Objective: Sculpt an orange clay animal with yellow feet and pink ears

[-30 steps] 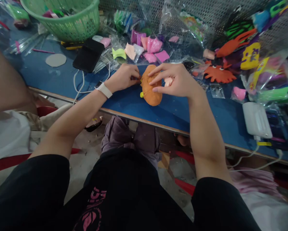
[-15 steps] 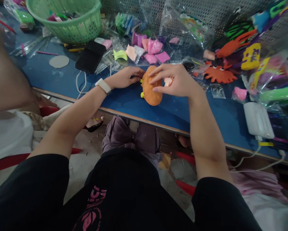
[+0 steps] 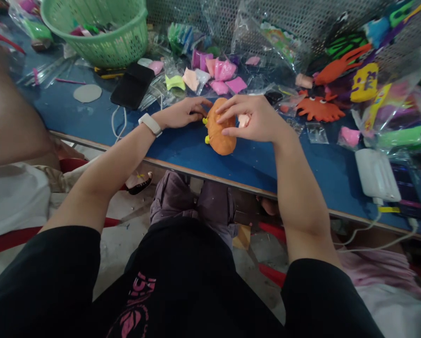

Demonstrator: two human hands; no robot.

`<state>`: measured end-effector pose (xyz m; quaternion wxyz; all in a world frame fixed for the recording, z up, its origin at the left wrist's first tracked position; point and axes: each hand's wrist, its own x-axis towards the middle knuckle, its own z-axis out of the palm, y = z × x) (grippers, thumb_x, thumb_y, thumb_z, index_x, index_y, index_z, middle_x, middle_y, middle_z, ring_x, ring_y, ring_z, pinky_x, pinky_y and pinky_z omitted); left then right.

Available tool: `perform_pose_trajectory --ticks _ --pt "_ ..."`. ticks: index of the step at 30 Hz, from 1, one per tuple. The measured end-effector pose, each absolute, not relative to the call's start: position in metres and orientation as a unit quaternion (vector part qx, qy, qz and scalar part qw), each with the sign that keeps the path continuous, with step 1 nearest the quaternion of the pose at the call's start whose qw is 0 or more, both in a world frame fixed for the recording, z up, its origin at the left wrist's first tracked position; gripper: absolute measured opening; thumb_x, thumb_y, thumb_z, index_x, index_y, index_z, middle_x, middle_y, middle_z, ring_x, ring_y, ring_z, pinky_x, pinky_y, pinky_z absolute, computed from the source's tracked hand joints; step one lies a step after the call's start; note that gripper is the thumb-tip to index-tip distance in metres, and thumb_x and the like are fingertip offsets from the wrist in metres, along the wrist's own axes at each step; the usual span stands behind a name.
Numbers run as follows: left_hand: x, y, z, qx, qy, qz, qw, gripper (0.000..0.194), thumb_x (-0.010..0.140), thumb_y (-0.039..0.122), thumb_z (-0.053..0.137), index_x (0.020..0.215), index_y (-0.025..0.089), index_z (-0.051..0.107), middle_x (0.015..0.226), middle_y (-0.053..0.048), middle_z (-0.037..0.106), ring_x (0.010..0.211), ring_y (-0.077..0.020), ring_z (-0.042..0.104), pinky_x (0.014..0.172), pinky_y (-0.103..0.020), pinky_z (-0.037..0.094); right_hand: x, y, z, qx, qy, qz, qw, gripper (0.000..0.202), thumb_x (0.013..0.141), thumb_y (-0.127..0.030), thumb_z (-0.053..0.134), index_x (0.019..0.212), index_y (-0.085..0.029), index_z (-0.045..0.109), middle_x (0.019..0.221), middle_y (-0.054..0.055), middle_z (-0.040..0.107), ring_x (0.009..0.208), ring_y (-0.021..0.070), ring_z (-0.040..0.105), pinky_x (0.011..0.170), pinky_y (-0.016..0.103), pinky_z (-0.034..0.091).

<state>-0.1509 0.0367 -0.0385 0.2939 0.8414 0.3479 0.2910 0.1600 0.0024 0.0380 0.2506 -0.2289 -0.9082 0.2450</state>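
Observation:
An orange clay lump (image 3: 220, 136) with small yellow bits on its left side lies on the blue table (image 3: 182, 148). My right hand (image 3: 254, 118) rests over its top, fingers spread and touching the clay. My left hand (image 3: 184, 112), with a white watch at the wrist, lies just left of the lump, its fingertips by the yellow bits. Whether it pinches anything is hidden.
Behind the lump lie several pink, peach and green clay packets (image 3: 217, 75) in clear bags, a black phone (image 3: 133, 84) with a white cable, a green basket (image 3: 101, 28), orange clay crab figures (image 3: 319, 109) and a white charger (image 3: 376, 176). Another person's arm (image 3: 9, 122) is at left.
My left hand has flattened and drawn slightly back from the lump's left edge. My right hand stays on top. The view shifted a little.

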Motion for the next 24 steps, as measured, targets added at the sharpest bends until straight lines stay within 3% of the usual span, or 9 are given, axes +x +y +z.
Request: perform_pose_trajectory --ticks 5,11,17,21,24 --pt "-0.150 0.035 -0.040 0.848 0.345 0.294 0.275 0.053 0.103 0.034 0.084 0.151 0.018 0.071 0.118 -0.015 0.090 0.117 -0.0311 0.087 0.115 -0.052 0.067 0.160 0.002 0.037 -0.218 -0.909 0.245 0.257 0.029 0.089 -0.051 0.096 0.110 -0.031 0.093 0.141 0.007 0.087 0.133 0.0397 0.081 0.123 0.061 0.062" --pt "-0.147 0.037 -0.046 0.841 0.338 0.308 0.290 0.049 0.103 0.029 0.081 0.149 0.020 0.071 0.133 -0.018 0.085 0.123 -0.0316 0.086 0.110 -0.049 0.069 0.160 0.003 0.038 -0.227 -0.906 0.251 0.255 0.031 0.088 -0.055 0.097 0.108 -0.032 0.093 0.141 0.007 0.087 0.135 0.0408 0.081 0.125 0.063 0.061" --pt "-0.147 0.036 -0.045 0.829 0.360 0.317 0.288 0.043 0.107 0.033 0.075 0.147 0.019 0.073 0.121 -0.016 0.086 0.119 -0.0304 0.085 0.111 -0.049 0.068 0.161 0.002 0.043 -0.233 -0.891 0.248 0.301 0.032 0.092 -0.064 0.095 0.104 -0.034 0.092 0.140 0.007 0.088 0.133 0.0403 0.081 0.124 0.061 0.063" --pt "-0.151 0.038 -0.047 0.825 0.381 0.322 0.264 0.039 0.113 0.041 0.065 0.144 0.019 0.074 0.117 -0.014 0.087 0.114 -0.0277 0.084 0.111 -0.047 0.066 0.164 0.005 0.039 -0.305 -0.852 0.249 0.345 0.053 0.100 -0.084 0.080 0.098 -0.032 0.090 0.111 0.008 0.092 0.115 0.0376 0.086 0.109 0.059 0.071" --pt "-0.154 0.038 -0.044 0.814 0.403 0.345 0.238 0.040 0.118 0.049 0.058 0.143 0.022 0.074 0.115 -0.013 0.088 0.111 -0.0270 0.084 0.111 -0.047 0.064 0.164 0.017 0.031 -0.325 -0.830 0.276 0.359 0.076 0.103 -0.098 0.063 0.095 -0.026 0.087 0.082 0.009 0.086 0.097 0.0320 0.088 0.092 0.049 0.070"
